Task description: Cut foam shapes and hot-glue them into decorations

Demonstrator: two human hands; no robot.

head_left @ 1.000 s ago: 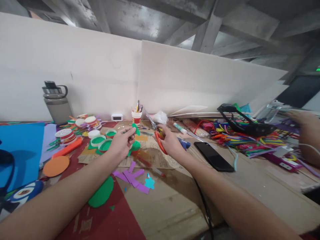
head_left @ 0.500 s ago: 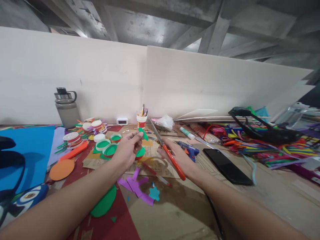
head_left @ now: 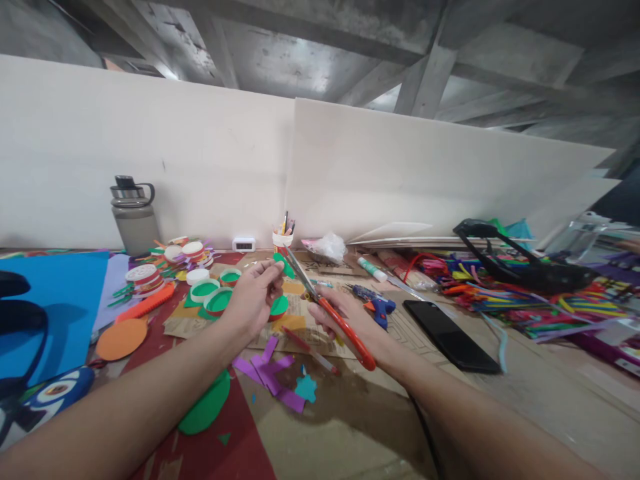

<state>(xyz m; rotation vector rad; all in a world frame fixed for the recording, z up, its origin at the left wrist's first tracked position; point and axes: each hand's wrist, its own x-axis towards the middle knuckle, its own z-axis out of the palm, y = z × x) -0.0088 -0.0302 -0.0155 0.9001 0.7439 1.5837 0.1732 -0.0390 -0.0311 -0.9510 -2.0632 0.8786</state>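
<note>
Between the thumb and fingers of my left hand [head_left: 255, 293] is a small green paper piece [head_left: 283, 265], held above the table. My right hand [head_left: 345, 317] is closed round a pair of scissors [head_left: 345, 328] with red-orange handles. The metal blades point up and left, their tips close to the green piece; whether they touch it I cannot tell. Just left of my left hand sit round cups with green insides [head_left: 219, 301], and another green-topped cup [head_left: 279, 307] stands between my hands. Below lie purple paper strips [head_left: 270, 373], a teal cutout [head_left: 306, 388] and a green disc [head_left: 205, 403].
A grey bottle [head_left: 134, 220] and blue sheet [head_left: 55, 307] are at left, near an orange cutter [head_left: 147, 303]. On the right lie a blue glue gun [head_left: 381, 310], a black phone [head_left: 450, 335], a glue stick [head_left: 373, 269] and many pipe cleaners [head_left: 525, 300]. White boards [head_left: 425, 167] stand behind.
The scissors have moved left and slightly down, bringing the blades closer to the green piece. My left hand stays nearly in place, still pinching it.
</note>
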